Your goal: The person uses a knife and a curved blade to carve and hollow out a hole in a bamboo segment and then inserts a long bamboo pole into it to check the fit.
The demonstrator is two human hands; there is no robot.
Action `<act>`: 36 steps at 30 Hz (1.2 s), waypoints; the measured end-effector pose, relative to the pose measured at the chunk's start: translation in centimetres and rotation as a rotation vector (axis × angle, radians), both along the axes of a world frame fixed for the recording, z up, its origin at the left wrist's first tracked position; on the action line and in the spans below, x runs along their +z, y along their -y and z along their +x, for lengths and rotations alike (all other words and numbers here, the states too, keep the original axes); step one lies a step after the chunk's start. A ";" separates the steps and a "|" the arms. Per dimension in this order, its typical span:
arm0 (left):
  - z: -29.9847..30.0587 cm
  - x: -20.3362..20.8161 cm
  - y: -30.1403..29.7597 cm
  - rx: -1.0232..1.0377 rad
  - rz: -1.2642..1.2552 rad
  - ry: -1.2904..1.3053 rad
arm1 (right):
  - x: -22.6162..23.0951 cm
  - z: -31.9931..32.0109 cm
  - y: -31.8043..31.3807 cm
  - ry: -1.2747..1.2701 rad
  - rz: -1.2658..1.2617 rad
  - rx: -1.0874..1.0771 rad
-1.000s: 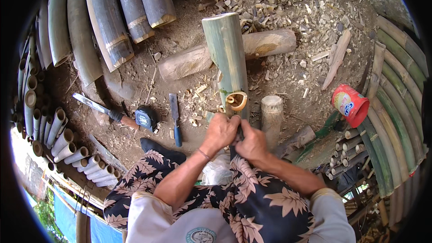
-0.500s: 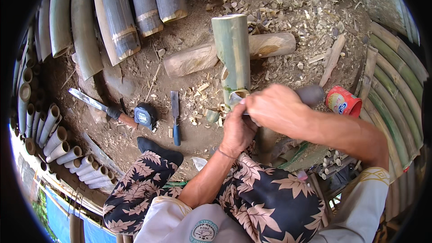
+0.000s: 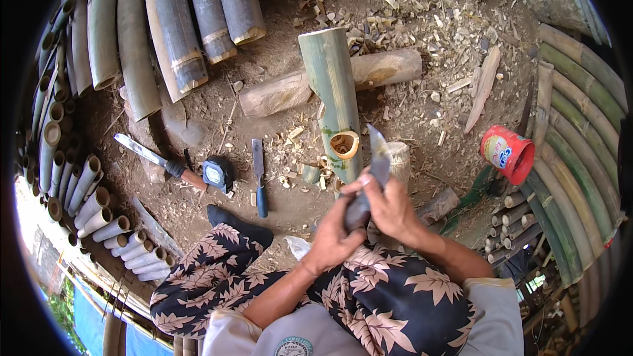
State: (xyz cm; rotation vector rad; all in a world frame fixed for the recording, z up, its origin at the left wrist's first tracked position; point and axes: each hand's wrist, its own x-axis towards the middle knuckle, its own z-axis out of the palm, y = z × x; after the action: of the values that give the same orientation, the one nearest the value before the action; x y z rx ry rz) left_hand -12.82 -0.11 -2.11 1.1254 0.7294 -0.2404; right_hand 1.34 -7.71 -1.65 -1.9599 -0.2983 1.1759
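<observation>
A knife (image 3: 379,161) points up and away in front of my lap. My left hand (image 3: 331,240) is wrapped round its dark handle, and my right hand (image 3: 390,207) grips it near the base of the blade. Just beyond my hands a thick green bamboo tube (image 3: 326,79) slants away, its near part close to my fingers. A round hole (image 3: 344,145) with a pale cut rim opens in its upper side, and another notch shows on its left edge. The tube lies across a short wooden log (image 3: 389,68).
At left on the dirt lie a chisel (image 3: 259,178), a tape measure (image 3: 218,173) and a long-bladed knife (image 3: 148,153). A red can (image 3: 506,153) rests at right. Bamboo poles (image 3: 188,33) are stacked far left, more bamboo (image 3: 573,178) along the right. Wood chips litter the ground.
The knife has come away from the hole and now points upward. Its handle, previously in my right hand, is in my left. My right forearm has drawn back toward me.
</observation>
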 end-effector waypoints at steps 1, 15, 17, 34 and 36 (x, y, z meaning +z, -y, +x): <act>-1.3 -0.1 -1.0 -0.118 0.107 -0.096 | -0.3 -0.6 -0.1 -0.055 -0.129 0.103; 10.7 6.3 -16.5 -1.136 1.037 -0.221 | -3.9 -0.5 -5.8 -1.322 0.450 -0.894; 14.9 6.5 -16.0 -1.366 1.022 -0.113 | -3.5 0.1 -5.6 -1.410 0.387 -1.177; 15.6 7.4 -14.6 -1.398 1.004 -0.240 | -3.5 0.6 -5.0 -1.481 0.498 -1.186; 16.7 7.4 -14.1 -1.567 1.083 -0.191 | -4.4 -0.4 -4.5 -1.523 0.619 -1.054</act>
State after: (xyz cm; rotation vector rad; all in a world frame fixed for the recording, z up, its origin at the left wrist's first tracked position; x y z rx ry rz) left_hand 3.87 14.02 5.32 2.5799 -0.1150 -1.3867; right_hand 0.96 -3.21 -6.06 -0.1775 0.9318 1.2183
